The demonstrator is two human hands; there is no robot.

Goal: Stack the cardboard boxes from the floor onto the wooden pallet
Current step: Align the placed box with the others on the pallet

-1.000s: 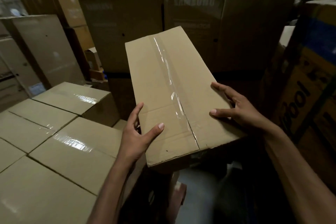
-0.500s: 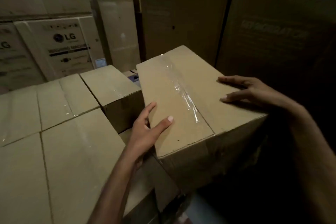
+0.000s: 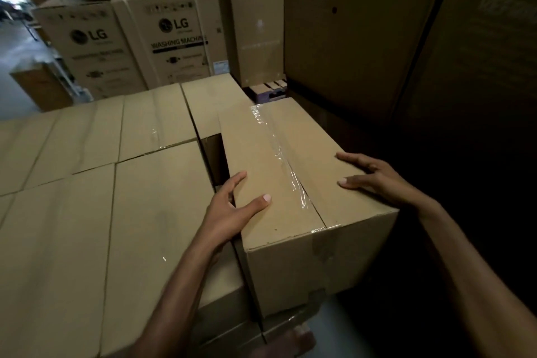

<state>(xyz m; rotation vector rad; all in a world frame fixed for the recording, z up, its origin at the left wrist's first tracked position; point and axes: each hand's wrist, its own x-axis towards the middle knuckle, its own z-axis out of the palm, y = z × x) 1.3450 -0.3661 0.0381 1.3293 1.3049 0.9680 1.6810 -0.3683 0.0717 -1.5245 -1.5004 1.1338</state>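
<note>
I hold a long cardboard box (image 3: 276,160), sealed with clear tape along its top seam, at the right end of a stack of similar boxes (image 3: 101,197). Its top is about level with the stack's top, and a narrow dark gap separates the two. My left hand (image 3: 229,212) grips the box's left top edge, thumb on top and fingers down the side. My right hand (image 3: 383,180) holds the right top edge, with thumb and forefinger lying on the top face. The wooden pallet is hidden under the stack.
LG washing machine cartons (image 3: 174,46) stand behind the stack. Tall dark cartons (image 3: 363,23) form a wall close on the right. A small purple box (image 3: 270,93) sits beyond the held box. Grey floor (image 3: 334,325) shows below, and an aisle (image 3: 17,46) opens at far left.
The box has come down and leftwards from in front of me to the stack's right end, now level with its top. Both hands keep the same hold.
</note>
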